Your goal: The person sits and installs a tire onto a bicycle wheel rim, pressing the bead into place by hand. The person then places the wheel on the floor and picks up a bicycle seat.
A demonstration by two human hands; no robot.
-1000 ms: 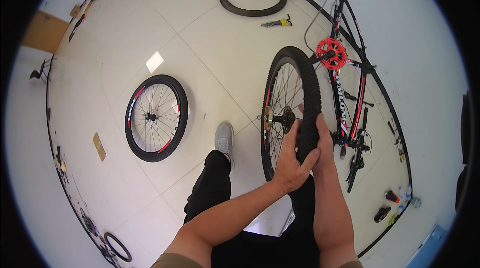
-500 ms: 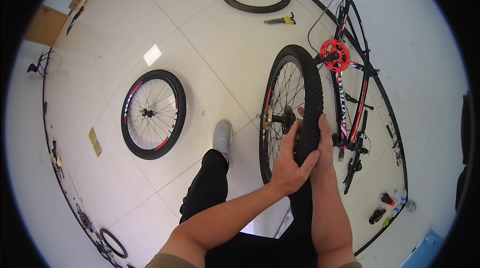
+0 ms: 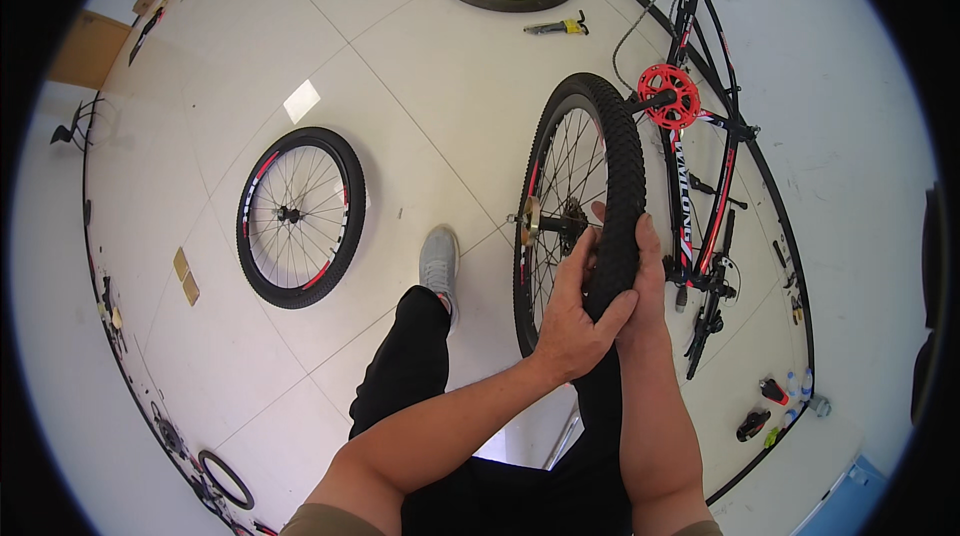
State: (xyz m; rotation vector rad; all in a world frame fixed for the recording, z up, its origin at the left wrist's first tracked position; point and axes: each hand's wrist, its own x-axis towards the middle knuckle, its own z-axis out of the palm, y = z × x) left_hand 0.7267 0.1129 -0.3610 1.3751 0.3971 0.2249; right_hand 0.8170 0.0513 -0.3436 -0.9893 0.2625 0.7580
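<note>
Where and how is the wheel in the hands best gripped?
Probably by its tire at the near edge, from the person's side, left hand and right hand on opposite flanks: the wheel stands roughly upright, its thick, rounded tread curving toward the person.

The spoked bicycle wheel [image 3: 574, 220] wore a black tyre [image 3: 625, 171] with knobbly tread, red marking on the rim [image 3: 531, 181], sprockets [image 3: 573, 210] and a brass-coloured disc [image 3: 531, 221] about its hub [image 3: 552, 224]. It was held near upright by the tyre's near side, inward from the floor's [image 3: 430, 66] right edge; contact beneath was hidden.
</note>
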